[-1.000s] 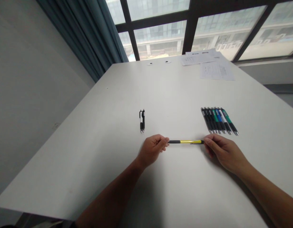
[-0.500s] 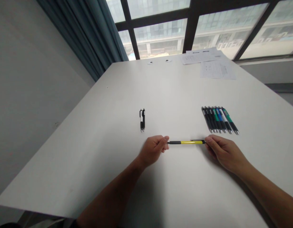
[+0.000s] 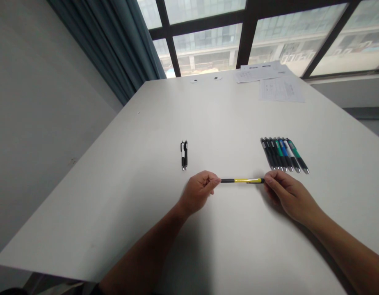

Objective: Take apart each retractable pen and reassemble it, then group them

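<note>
A yellow pen (image 3: 246,180) with a black grip and black clip lies level between my two hands. Its tip end is pinched by my left hand (image 3: 200,190), fingers closed, and the tip itself is hidden. At the other end, my right hand (image 3: 284,190) closes thumb and fingers on the black top. The clip now faces toward me, along the pen's near side. Beyond my left hand rest a white and black pen (image 3: 182,155) and a black pen (image 3: 186,155), side by side. A row of several pens (image 3: 281,155), in black, green, blue and white, lies beyond my right hand.
The white table (image 3: 131,172) stretches to the window (image 3: 208,49). Sheets of paper (image 3: 281,89) lie at its far right. Two small round fittings (image 3: 218,78) sit near the far edge. A blue curtain (image 3: 115,45) hangs at the left.
The yellow pen has turned about its length: its clip went from the far side to the near side. It also sits slightly farther from me. The other pens have not moved.
</note>
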Available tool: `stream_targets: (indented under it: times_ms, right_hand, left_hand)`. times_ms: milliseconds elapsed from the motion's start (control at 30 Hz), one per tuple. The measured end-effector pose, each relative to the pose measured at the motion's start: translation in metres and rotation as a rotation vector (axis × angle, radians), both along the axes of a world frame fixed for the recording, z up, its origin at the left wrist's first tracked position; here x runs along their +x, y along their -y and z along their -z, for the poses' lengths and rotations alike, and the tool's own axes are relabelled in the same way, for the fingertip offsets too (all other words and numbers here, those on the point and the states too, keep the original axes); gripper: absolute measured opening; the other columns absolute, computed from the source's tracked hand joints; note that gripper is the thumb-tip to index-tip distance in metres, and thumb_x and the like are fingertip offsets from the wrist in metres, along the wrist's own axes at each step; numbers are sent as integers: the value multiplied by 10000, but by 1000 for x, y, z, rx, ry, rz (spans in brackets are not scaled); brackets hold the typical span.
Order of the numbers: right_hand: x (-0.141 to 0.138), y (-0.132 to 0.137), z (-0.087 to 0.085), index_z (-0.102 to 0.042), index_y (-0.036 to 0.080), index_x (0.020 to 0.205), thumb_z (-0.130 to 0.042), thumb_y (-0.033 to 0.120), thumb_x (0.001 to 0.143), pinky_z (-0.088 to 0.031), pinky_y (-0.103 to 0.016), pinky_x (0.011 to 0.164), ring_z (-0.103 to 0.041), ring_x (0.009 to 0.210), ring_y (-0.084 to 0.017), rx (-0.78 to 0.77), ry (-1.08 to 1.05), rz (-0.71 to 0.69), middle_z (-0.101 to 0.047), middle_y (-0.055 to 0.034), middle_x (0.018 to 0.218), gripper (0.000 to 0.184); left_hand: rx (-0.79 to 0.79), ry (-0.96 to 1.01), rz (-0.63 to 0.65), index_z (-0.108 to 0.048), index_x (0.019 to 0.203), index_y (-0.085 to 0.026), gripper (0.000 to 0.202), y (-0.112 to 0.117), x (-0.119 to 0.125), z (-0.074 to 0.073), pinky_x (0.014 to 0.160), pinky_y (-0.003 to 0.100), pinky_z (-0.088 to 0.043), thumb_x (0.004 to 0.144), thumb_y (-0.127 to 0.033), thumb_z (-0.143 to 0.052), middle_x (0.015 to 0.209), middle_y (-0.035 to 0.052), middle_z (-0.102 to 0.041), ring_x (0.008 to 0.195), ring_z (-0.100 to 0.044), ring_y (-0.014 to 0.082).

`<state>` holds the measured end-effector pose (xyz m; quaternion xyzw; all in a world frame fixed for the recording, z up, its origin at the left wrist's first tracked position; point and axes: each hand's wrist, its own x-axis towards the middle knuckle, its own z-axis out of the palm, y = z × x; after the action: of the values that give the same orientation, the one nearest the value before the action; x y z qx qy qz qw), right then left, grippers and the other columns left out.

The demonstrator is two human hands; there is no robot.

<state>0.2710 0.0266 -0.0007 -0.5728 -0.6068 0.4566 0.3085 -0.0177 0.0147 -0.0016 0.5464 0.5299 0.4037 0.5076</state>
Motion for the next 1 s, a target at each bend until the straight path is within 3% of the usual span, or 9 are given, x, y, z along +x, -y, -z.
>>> stream_targets:
  times_ms: [167,367,500,600,700,767,833,900,1000]
  right_hand:
    - [0,-1,3,-577,230,949,-617,566,984,-377,-239,435,-493,476,-121,-50,-175,11,-587,37,603,341]
    - [-2,-2,-4,-602,234,1013,-759,503,898,-426,-251,423,-534,471,-134,-16,-354,46,-658,10,634,332]
    - [-1,1,-8,-644,243,1043,-756,456,915,-476,-272,449,-579,541,-156,23,-453,50,-664,-13,677,273]
    - [-3,6,-12,-661,274,1165,-771,428,905,-487,-273,446,-647,637,-185,51,-511,6,-686,-40,820,321]
    - [-10,13,-16,-508,373,1461,-775,417,898,-515,-279,465,-687,736,-199,32,-539,-73,-701,-82,1109,625]
    - [-16,18,-17,-417,393,1533,-770,432,897,-542,-290,509,-681,759,-196,-8,-505,-154,-694,-91,1177,728]
    - [-21,21,-17,-572,308,1387,-736,467,921,-534,-285,546,-644,711,-175,-69,-393,-259,-709,-66,1008,518]
    - [-26,23,-17,-690,220,1075,-651,504,977,-505,-276,574,-595,653,-151,-119,-263,-361,-667,-31,802,303]
    - [-30,24,-17,-653,188,828,-519,539,1042,-476,-278,602,-571,625,-138,-136,-175,-444,-644,-22,705,432]
  left_hand:
    - [-14,92,11,-699,933,-143,293,0,2,-1,553,211,-417,867,-425,-747,692,-14,-617,583,-523,92]
    - [-10,78,99,-699,929,-149,181,5,4,-1,742,278,-543,811,-263,-773,864,64,-748,753,-681,148]
    - [204,-136,173,-763,1075,-172,279,13,16,-3,774,317,-552,799,-156,-722,921,76,-784,774,-681,173]
    - [350,-269,234,-798,995,-191,185,21,29,-7,834,362,-533,820,-171,-739,909,71,-799,832,-675,210]
    - [146,-136,254,-793,915,-179,126,27,38,-9,770,336,-539,832,-274,-795,822,61,-781,755,-677,195]
    - [-42,47,230,-781,917,-171,185,28,41,-9,730,308,-547,808,-311,-831,845,66,-786,747,-696,186]
    - [-102,183,182,-761,899,-160,239,28,41,-5,742,298,-555,761,-318,-876,895,83,-793,788,-715,190]
    - [-62,235,133,-738,860,-151,288,26,40,-1,732,287,-552,710,-320,-918,886,89,-784,784,-708,184]
    - [25,223,113,-713,816,-148,348,25,40,4,679,271,-539,678,-365,-948,820,78,-756,722,-681,164]
